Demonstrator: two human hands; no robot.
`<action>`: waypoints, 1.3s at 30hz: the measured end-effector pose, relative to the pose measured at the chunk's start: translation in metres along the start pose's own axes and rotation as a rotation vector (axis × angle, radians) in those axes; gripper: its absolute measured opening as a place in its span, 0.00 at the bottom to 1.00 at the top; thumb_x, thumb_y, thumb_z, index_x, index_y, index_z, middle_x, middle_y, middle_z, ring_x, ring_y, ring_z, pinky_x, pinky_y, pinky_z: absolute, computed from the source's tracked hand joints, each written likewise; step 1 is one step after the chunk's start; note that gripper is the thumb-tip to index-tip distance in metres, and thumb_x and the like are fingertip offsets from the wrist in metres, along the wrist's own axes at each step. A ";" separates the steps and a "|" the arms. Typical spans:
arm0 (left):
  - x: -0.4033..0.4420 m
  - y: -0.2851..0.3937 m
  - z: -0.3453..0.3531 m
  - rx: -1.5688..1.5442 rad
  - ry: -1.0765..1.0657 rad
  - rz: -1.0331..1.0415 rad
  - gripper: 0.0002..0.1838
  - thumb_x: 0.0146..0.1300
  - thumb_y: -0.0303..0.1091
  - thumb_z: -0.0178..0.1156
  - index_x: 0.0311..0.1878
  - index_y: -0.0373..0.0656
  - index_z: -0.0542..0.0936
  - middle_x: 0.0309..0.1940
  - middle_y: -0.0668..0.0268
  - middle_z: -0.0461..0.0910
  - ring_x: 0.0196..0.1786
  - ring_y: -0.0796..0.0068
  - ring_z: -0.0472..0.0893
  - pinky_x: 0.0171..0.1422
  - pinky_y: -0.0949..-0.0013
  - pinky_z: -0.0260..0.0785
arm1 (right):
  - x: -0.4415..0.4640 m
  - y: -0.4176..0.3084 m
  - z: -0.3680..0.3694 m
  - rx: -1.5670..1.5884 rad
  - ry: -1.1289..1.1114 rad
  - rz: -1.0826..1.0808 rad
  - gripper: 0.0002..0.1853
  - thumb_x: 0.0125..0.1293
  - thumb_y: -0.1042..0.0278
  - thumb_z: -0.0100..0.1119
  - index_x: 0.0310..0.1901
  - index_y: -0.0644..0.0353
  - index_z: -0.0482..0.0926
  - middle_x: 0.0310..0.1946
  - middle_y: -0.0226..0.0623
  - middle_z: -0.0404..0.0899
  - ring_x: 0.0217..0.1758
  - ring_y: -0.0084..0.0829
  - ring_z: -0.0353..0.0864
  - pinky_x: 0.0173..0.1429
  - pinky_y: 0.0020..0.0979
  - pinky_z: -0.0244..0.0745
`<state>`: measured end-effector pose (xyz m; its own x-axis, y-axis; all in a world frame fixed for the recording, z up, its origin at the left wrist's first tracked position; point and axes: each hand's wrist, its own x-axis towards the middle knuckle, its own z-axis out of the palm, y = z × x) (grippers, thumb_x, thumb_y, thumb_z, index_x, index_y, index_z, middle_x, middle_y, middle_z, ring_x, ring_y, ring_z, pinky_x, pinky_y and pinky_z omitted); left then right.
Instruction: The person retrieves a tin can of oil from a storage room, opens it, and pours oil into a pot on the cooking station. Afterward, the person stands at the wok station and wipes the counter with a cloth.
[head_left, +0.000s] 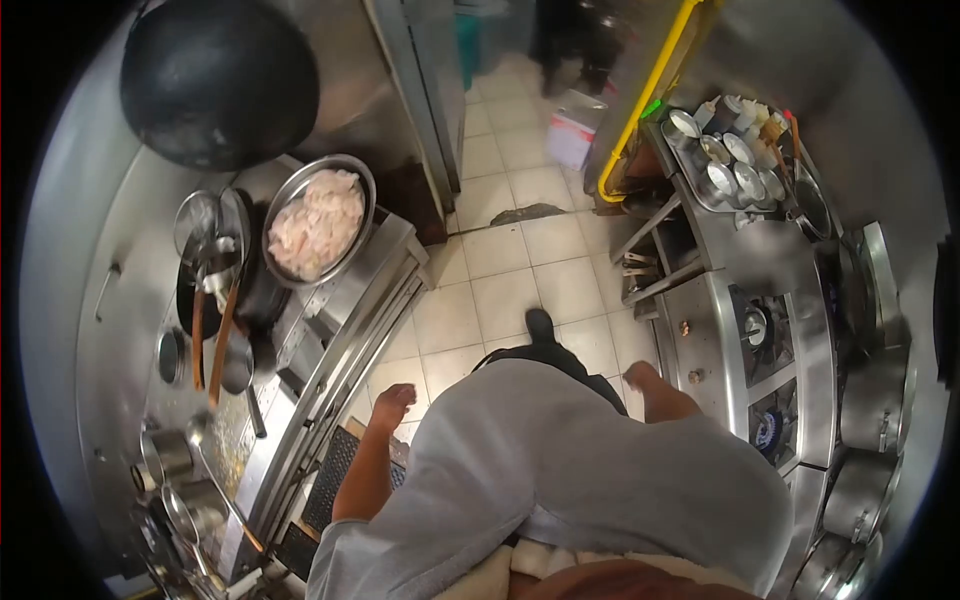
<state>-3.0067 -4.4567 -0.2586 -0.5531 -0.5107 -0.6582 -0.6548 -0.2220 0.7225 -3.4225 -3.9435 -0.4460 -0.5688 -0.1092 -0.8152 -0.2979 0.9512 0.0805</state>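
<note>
My left hand (396, 401) hangs at my left side, above the tiled floor near the steel counter front. Its fingers look loosely curled, and nothing shows in them. On my other side, my right hand (642, 378) hangs beside my leg, near the stove front; its fingers are too small and blurred to make out. Neither hand touches the counter or the stove. A steel bowl (369, 190) of raw, pale meat pieces (318, 225) stands on the left counter, ahead of my left hand.
Left, a big dark wok (220, 80) stands above strainers, wooden-handled tools (222, 345), a long ladle (225, 490) and pots. Right, a stove with burners (768, 432), lidded pots (872, 412) and a tray of tins (748, 180). A white box (575, 135) sits ahead beyond a yellow pipe (645, 95).
</note>
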 end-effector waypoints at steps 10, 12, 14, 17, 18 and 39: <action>0.210 0.234 0.145 0.445 -0.323 0.260 0.20 0.67 0.45 0.64 0.56 0.42 0.84 0.45 0.55 0.87 0.50 0.62 0.86 0.58 0.64 0.76 | 0.046 -0.019 -0.178 0.023 -0.002 -0.245 0.17 0.63 0.56 0.59 0.46 0.56 0.87 0.45 0.48 0.87 0.47 0.48 0.86 0.52 0.44 0.80; 0.245 0.283 0.160 0.552 -0.312 0.305 0.21 0.65 0.46 0.64 0.56 0.43 0.84 0.46 0.53 0.87 0.51 0.60 0.86 0.58 0.62 0.76 | 0.038 -0.035 -0.277 0.221 0.274 -0.240 0.16 0.68 0.55 0.55 0.46 0.57 0.85 0.45 0.49 0.86 0.49 0.49 0.86 0.53 0.45 0.79; 0.267 0.333 0.168 0.693 -0.258 0.339 0.22 0.64 0.46 0.65 0.56 0.43 0.84 0.46 0.52 0.87 0.51 0.58 0.86 0.58 0.61 0.76 | 0.072 -0.050 -0.370 0.045 0.429 -0.401 0.16 0.68 0.59 0.52 0.43 0.61 0.85 0.47 0.55 0.84 0.53 0.55 0.83 0.58 0.49 0.78; 0.320 0.371 0.173 0.718 -0.174 0.353 0.24 0.62 0.47 0.65 0.55 0.41 0.84 0.47 0.50 0.86 0.52 0.53 0.85 0.60 0.59 0.76 | 0.061 -0.079 -0.502 0.408 0.756 -0.468 0.18 0.71 0.57 0.51 0.48 0.61 0.83 0.47 0.54 0.83 0.53 0.55 0.82 0.58 0.47 0.77; 0.342 0.374 0.173 0.720 -0.154 0.370 0.24 0.62 0.48 0.64 0.55 0.40 0.84 0.47 0.50 0.86 0.53 0.52 0.85 0.60 0.58 0.76 | 0.048 -0.094 -0.546 0.527 0.807 -0.488 0.18 0.71 0.58 0.54 0.53 0.62 0.82 0.49 0.51 0.84 0.55 0.49 0.83 0.61 0.42 0.76; 0.801 0.647 0.144 1.171 -0.539 0.647 0.23 0.62 0.51 0.58 0.41 0.38 0.84 0.45 0.47 0.83 0.47 0.48 0.83 0.53 0.54 0.75 | 0.075 -0.209 -0.836 0.809 1.292 -0.195 0.11 0.68 0.74 0.57 0.50 0.60 0.83 0.44 0.44 0.85 0.48 0.44 0.85 0.55 0.36 0.78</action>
<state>-3.9479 -4.8903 -0.3489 -0.8613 0.1722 -0.4780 -0.1108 0.8544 0.5076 -4.0437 -4.3917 -0.0447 -0.9549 -0.0087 0.2969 -0.2048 0.7434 -0.6367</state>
